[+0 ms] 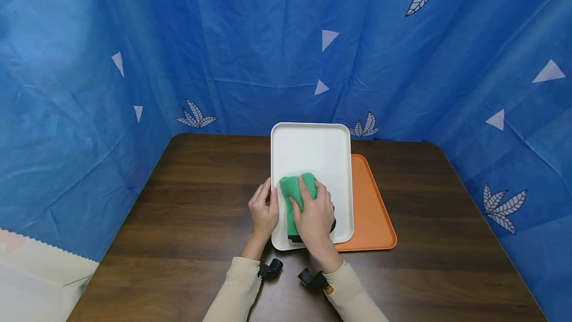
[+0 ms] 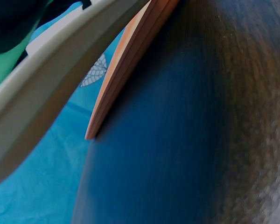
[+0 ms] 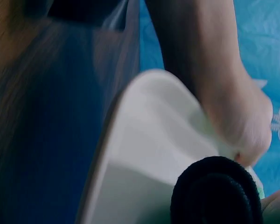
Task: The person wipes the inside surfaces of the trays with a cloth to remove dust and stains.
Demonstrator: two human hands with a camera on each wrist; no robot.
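A white tray (image 1: 313, 148), rectangular with a raised rim, is held up over the table by my left hand (image 1: 263, 212), which grips its left edge with the thumb on the inner side. My right hand (image 1: 316, 217) holds a folded green cloth (image 1: 291, 188) with black edging against the tray's lower half. Part of the cloth is hidden under that hand. In the left wrist view, the tray's side (image 2: 42, 88) stands apart from an orange tray (image 2: 116, 74) beneath. The right wrist view catches the cloth's dark edge (image 3: 214, 186) close up.
The orange tray lies on the brown wooden table (image 1: 201, 202), partly covered by the white one in the head view. A blue curtain (image 1: 250, 53) with leaf prints surrounds the table's back and sides. Black wrist cameras (image 1: 270, 269) sit on both sleeves.
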